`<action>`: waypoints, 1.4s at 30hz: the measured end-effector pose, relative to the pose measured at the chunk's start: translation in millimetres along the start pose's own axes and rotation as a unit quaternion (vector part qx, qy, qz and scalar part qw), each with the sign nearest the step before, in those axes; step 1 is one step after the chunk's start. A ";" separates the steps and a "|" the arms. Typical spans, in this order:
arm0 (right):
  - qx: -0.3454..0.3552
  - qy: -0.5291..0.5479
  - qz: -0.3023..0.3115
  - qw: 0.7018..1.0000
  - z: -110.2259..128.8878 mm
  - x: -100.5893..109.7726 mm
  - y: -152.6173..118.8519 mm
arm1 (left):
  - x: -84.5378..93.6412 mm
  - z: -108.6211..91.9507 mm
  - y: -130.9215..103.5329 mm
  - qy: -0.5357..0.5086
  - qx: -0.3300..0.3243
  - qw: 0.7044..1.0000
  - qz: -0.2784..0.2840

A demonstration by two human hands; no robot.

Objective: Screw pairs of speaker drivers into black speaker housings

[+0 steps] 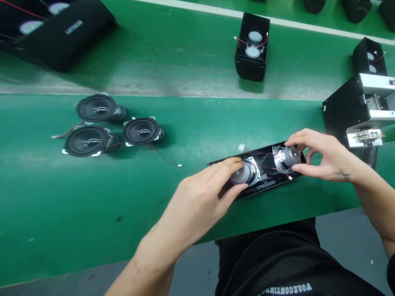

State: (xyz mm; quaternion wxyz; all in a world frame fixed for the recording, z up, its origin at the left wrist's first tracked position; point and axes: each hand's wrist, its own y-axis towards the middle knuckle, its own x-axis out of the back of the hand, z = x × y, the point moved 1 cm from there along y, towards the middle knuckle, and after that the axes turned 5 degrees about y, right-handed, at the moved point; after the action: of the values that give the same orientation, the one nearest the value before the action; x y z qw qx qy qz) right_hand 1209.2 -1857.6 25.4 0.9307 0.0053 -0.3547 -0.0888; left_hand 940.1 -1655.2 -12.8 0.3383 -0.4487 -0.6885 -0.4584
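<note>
Black garment [271,259] reads "WORKCONTINU"; left grip [205,191], right grip [324,159] hold speakers [291,158].

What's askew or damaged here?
The speaker driver in the right hand leans, leaving round grille mesh exposed beside it in the black housing; it looks unseated, though probably just mid-handling. No spill or breakage shows.

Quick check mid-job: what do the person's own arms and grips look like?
The left grip is a gloveless hand, its forearm bare as far as it shows. The right grip is gloveless too, with a dark wrist marking. What looks like a black sleeve enters at the picture's right edge.
</note>
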 end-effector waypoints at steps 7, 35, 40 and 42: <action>-0.076 0.097 -0.058 0.991 5.2 -6.1 -7.8 | 9.7 -3.0 -18.2 -0.137 0.168 0.974 -0.066; 0.142 -0.252 0.051 0.956 10.0 -40.2 5.7 | -4.1 -20.1 11.8 0.068 -0.048 0.995 0.057; 0.136 -0.247 0.067 0.957 11.9 -39.1 6.4 | -2.1 -20.5 10.1 0.066 -0.037 0.994 0.079; 0.143 -0.241 0.060 0.958 12.7 -39.0 6.8 | -1.3 -21.5 9.2 0.068 -0.037 0.994 0.082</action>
State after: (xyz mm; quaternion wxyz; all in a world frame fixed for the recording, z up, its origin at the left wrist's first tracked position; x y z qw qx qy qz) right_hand 1173.3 -1843.6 9.7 0.8109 0.0961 -0.5769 0.0199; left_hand 950.4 -1674.1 -3.4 0.4038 -0.4839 -0.6076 -0.4834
